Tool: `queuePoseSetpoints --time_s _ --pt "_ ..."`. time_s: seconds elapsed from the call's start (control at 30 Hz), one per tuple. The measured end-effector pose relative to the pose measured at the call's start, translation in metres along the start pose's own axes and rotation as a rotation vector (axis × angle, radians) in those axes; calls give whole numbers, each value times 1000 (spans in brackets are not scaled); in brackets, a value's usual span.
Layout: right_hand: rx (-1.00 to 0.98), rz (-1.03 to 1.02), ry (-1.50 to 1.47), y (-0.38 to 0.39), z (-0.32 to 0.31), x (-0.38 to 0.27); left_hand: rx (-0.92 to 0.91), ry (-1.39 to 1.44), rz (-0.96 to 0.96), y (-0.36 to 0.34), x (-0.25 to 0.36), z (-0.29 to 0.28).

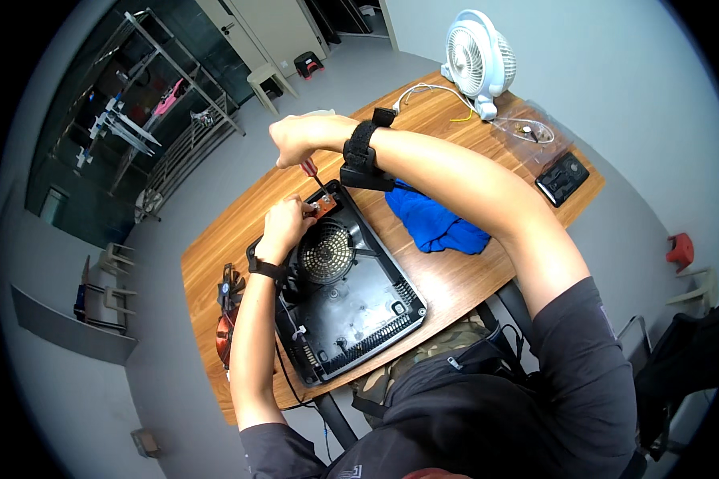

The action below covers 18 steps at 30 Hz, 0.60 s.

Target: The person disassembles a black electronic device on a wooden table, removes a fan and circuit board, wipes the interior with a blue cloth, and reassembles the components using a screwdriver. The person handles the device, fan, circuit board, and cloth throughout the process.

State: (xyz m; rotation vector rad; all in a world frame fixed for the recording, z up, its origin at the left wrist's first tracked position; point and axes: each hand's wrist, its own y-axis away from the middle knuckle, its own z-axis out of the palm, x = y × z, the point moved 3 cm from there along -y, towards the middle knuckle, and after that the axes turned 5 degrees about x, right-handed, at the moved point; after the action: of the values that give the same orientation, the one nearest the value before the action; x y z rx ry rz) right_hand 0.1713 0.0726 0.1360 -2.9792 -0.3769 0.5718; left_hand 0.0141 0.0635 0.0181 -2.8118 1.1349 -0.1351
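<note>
A black plastic appliance housing [351, 307] lies open-side up on the wooden table, with a round vent grille in its floor. At its far end sits a small orange-brown circuit board [324, 207]. The fingers of my left hand [286, 227] are closed at the board's left part, pinching or pressing it. From above, my right hand [297, 139] grips a screwdriver [310, 169] with a red handle. Its shaft slants down to the board; the tip's exact seat is too small to tell. Parts of the handle are hidden by the hand.
Left of the housing lie a copper coil [224, 334] and a small black fan [230, 286]. A blue cloth [433, 219] rests on the right under my right forearm. Farther back are a white desk fan [479, 64], cables and a black case [563, 179].
</note>
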Motion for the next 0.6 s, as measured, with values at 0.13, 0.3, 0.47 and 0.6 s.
queuePoseSetpoints --time_s 0.13,0.3,0.47,0.6 --pt "265 -61 5 5 6 6 22 6 13 -1 3 -1" --pt "223 -68 118 6 7 6 45 2 42 -1 2 1" --pt "215 -52 -20 10 7 7 30 19 30 0 -1 0" --pt "217 -41 -25 12 2 9 12 15 27 -3 1 -2"
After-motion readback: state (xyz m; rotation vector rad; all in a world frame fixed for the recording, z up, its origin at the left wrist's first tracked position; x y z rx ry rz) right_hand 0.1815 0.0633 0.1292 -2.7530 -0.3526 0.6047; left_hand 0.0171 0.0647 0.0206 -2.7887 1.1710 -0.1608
